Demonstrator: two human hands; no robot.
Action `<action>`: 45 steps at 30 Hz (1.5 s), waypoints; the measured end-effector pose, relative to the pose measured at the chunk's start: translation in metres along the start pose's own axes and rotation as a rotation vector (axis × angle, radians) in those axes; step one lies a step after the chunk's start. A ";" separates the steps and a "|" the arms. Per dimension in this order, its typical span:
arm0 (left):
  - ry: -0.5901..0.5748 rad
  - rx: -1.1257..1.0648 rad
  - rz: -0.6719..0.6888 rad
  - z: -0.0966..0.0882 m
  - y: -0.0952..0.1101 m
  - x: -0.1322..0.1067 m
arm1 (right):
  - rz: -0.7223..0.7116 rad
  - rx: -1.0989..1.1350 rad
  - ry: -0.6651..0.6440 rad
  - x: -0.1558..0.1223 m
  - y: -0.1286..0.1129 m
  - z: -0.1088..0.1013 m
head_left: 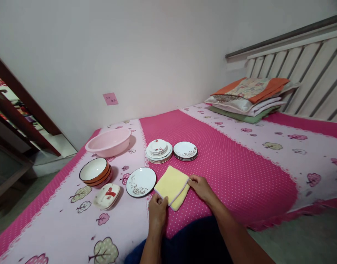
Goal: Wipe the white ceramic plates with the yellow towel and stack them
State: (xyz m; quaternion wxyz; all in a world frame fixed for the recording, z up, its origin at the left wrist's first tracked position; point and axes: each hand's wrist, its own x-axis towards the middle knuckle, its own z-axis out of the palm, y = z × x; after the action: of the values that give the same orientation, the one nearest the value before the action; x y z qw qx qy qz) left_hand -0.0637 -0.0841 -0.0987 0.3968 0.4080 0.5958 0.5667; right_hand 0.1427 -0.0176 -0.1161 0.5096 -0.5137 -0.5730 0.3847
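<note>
A folded yellow cloth (172, 183) with a pale purple edge lies on the pink bedspread close to my body. My left hand (158, 209) pinches its near left edge, thumb on top. At its right corner, my right hand (200, 187) grips the edge between thumb and fingers. Just left of the cloth sits a single white plate (141, 182) with a dark rim and a floral print. Behind it stand a stack of white plates (158, 150), small ones on larger ones, and a stack of dark-rimmed plates (185, 150).
Orange-sided bowls (94, 172) are nested at the left, with a squarish white dish (107, 196) in front. A pink basin (109, 143) stands near the wall. Folded bedding and cushions (248, 97) are piled by the white headboard (300, 69).
</note>
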 end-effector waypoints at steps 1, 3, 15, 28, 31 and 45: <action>-0.002 0.002 0.002 0.000 0.000 0.000 | 0.010 -0.013 0.016 0.001 0.003 0.001; -0.003 0.013 0.008 0.000 0.000 0.001 | 0.025 -0.040 0.051 0.002 0.008 0.004; 0.023 0.181 0.081 0.001 -0.012 -0.001 | 0.145 -0.057 0.150 0.005 0.021 0.011; -0.004 0.167 0.091 0.004 -0.008 -0.002 | 0.018 -0.016 0.084 -0.001 0.012 0.016; 0.005 0.142 0.081 0.004 -0.010 0.000 | 0.034 -0.114 0.141 0.002 0.023 0.019; -0.099 -0.201 -0.014 0.000 -0.008 -0.003 | -0.408 -0.314 0.129 -0.044 -0.041 0.033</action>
State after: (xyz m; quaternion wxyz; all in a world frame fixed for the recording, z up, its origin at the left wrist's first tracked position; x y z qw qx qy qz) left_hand -0.0628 -0.0875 -0.1070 0.4684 0.3894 0.5184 0.6001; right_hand 0.1006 -0.0649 -0.0912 0.5262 -0.4837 -0.6837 0.1471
